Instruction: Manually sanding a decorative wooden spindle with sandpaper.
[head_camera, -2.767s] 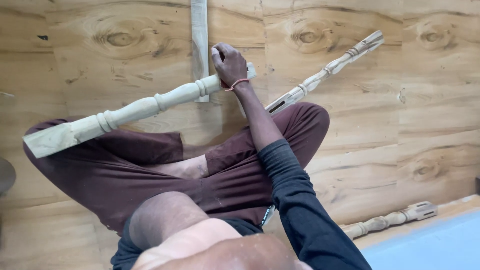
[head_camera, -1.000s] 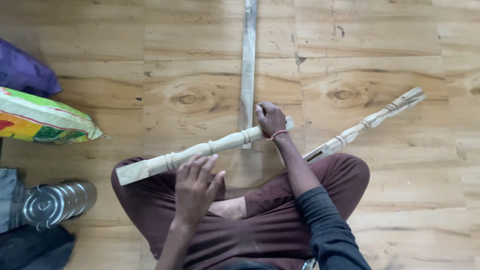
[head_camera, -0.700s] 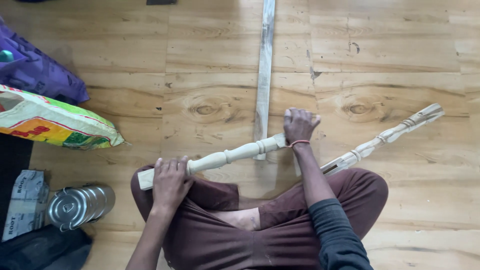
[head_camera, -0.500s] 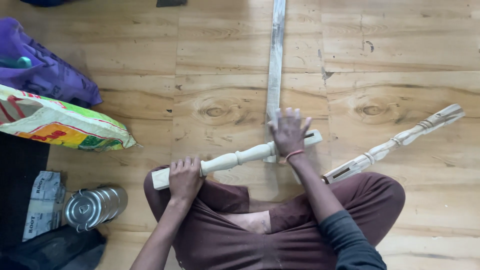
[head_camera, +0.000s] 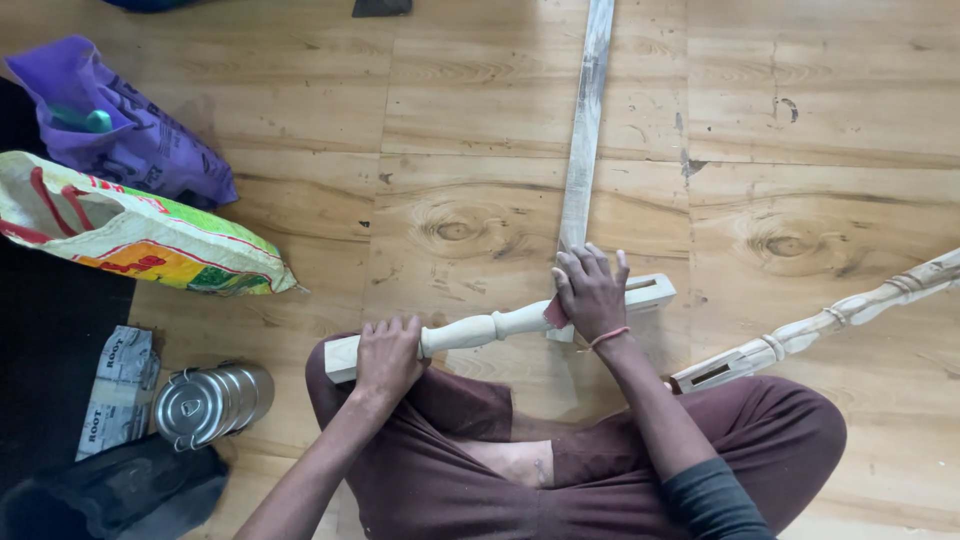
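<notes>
Sanding, by the look of it: right hand (head_camera: 592, 292) pressed flat over a small reddish scrap of sandpaper (head_camera: 553, 313), fingers spread and curled across the turned wooden spindle (head_camera: 480, 328) near its slotted square end, just right of frame centre. Left hand (head_camera: 388, 355) clenched around the same spindle near its other square end, lower left of centre, pinning it down. Spindle lying nearly level across the lap, over the knees in maroon trousers (head_camera: 480, 470), tilted slightly up toward the right, its right end resting over the lower end of a long flat slat (head_camera: 585, 130) running up to the top edge of the frame.

Judged as mid-stroke on the rounded, beaded section beside the right hand; how much of the surface is already smooth, impossible to tell.

Calling next, most likely, for a firm left-hand clamp against rolling, even pressure from the right palm along the curves, and a slight turn of the spindle to bring a fresh face up.

Lying apart at the right edge: a second spindle (head_camera: 830, 320), slanted. At the left of the frame: a purple bag (head_camera: 140, 140), a bright woven sack (head_camera: 130, 235) below it, and a steel stacked container (head_camera: 212, 403) on its side at lower left, all on the wood-grain floor (head_camera: 800, 120).
</notes>
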